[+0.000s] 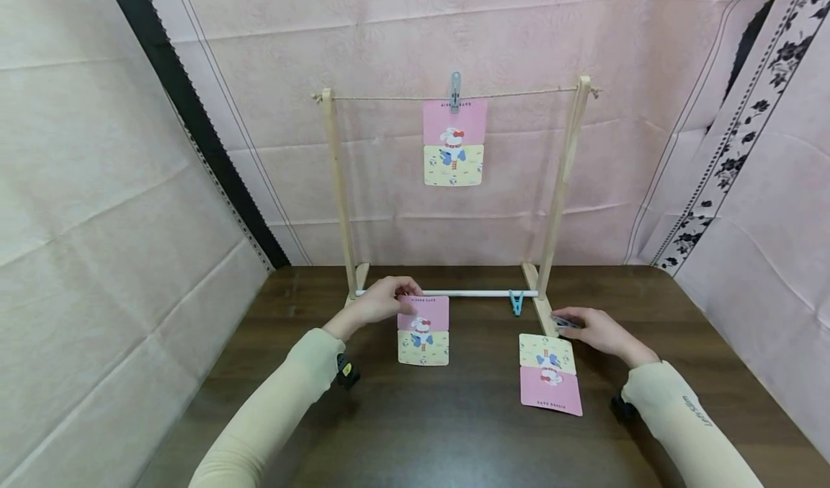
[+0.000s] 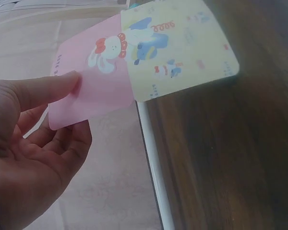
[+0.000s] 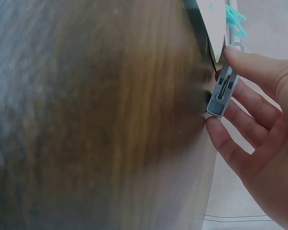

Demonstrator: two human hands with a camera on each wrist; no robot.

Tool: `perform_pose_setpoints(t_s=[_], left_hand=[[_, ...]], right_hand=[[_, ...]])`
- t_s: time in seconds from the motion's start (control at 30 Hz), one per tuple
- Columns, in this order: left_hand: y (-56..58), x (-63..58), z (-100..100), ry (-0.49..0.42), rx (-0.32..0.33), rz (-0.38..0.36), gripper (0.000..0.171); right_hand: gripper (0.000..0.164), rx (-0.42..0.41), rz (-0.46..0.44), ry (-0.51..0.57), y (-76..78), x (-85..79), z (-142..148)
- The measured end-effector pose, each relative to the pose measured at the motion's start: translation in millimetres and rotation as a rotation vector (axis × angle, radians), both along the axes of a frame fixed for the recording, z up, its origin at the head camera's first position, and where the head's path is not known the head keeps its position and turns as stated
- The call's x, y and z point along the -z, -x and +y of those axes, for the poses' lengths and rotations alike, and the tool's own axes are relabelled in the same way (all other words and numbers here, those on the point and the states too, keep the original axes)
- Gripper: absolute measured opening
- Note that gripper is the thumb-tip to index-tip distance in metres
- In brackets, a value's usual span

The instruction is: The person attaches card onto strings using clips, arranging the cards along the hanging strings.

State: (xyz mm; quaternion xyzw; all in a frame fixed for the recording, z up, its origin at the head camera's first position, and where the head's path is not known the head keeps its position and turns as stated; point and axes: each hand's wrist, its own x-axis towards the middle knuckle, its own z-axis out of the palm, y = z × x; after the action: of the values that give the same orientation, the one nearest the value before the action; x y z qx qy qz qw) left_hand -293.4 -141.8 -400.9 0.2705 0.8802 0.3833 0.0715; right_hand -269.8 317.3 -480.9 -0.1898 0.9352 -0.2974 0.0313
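My left hand (image 1: 384, 302) pinches a pink-and-yellow card (image 1: 423, 347) with a rabbit picture by its pink end, thumb on the printed face in the left wrist view. The card hangs upright in front of the low white rod (image 1: 473, 293). Over at the right foot of the wooden frame, my right hand (image 1: 601, 331) holds a grey clothespin (image 3: 223, 91) between thumb and fingers, just above the table. Close to that hand, a second such card (image 1: 551, 388) lies on the table, its pink end toward me.
A wooden frame (image 1: 564, 163) stands at the back with a string (image 1: 389, 99) across its top. From the string hangs a similar card (image 1: 454, 167) under a grey-blue clothespin (image 1: 455, 91). A blue clothespin (image 1: 516, 303) is on the white rod, near its right end.
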Motion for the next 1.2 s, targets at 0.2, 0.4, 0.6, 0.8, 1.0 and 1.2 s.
perform_pose_setpoints(t_s=[0.2,0.4,0.6,0.8,1.0,1.2], left_hand=[[-2.1,1.8,-5.2,-0.031,0.006,-0.036,0.019],[-6.4,6.3,-11.0,-0.094,0.012,-0.059,0.015],[-11.7,13.7,-18.0,-0.145,-0.017,-0.07,0.014],[-19.4,19.2,-24.5,-0.2,-0.06,-0.12,0.017],[-23.3,19.2,-25.1,-0.252,-0.067,-0.147,0.019],[-24.7,19.0,-28.0,-0.292,-0.076,-0.167,0.019]], right_hand=[[0.037,0.001,0.013,0.003,0.7,0.8,-0.3],[0.037,0.032,0.033,0.013,0.5,1.7,-0.2],[0.037,0.068,0.055,0.017,0.7,-0.4,1.1],[0.039,0.073,0.05,0.033,1.3,-3.3,1.2],[0.041,0.086,0.034,0.042,3.2,-7.4,1.1],[0.04,0.087,0.045,0.05,4.1,-13.5,-3.7]])
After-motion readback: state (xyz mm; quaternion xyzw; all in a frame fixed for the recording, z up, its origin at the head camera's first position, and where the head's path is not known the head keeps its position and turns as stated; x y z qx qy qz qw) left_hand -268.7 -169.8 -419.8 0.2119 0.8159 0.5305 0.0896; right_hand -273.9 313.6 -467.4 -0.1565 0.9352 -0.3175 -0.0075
